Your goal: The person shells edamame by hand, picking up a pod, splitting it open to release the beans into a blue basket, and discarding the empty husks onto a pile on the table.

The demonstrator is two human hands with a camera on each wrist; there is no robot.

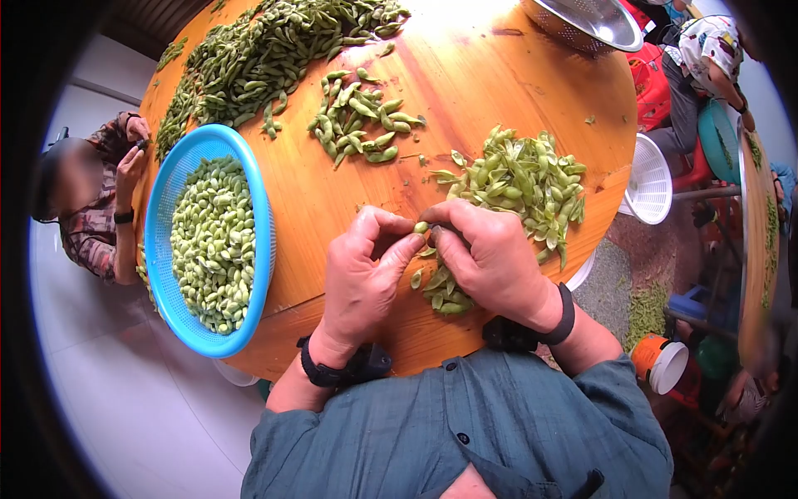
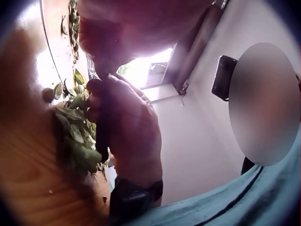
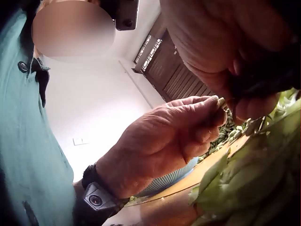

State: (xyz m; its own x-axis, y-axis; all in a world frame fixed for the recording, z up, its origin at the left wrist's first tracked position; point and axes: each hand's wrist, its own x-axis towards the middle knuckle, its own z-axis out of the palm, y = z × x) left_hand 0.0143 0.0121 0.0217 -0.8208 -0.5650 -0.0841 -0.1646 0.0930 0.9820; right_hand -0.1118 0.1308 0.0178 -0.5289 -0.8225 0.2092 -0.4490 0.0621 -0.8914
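In front of the person's chest, the left hand (image 1: 366, 270) pinches a small, rounded green edamame bean (image 1: 421, 227) between thumb and forefinger. Right against it, the right hand (image 1: 499, 262) curls its thumb and fingers round an edamame pod, mostly hidden by the fingertips. Seen from the right wrist, the left hand (image 3: 164, 136) holds the bit of green at its fingertips. Opened, flattened pods (image 1: 524, 179) are heaped beyond and under the right hand. A blue basket (image 1: 264, 241) of shelled beans (image 1: 212, 249) stands to the left.
Whole pods (image 1: 362, 116) lie in a small group ahead, with a large pile (image 1: 258, 62) behind. A metal colander (image 1: 594, 25) sits at the wooden table's (image 1: 465, 75) far right. Another person (image 1: 91, 200) is at the left edge. White basket (image 1: 648, 181) and bucket (image 1: 667, 366) stand beyond the right edge.
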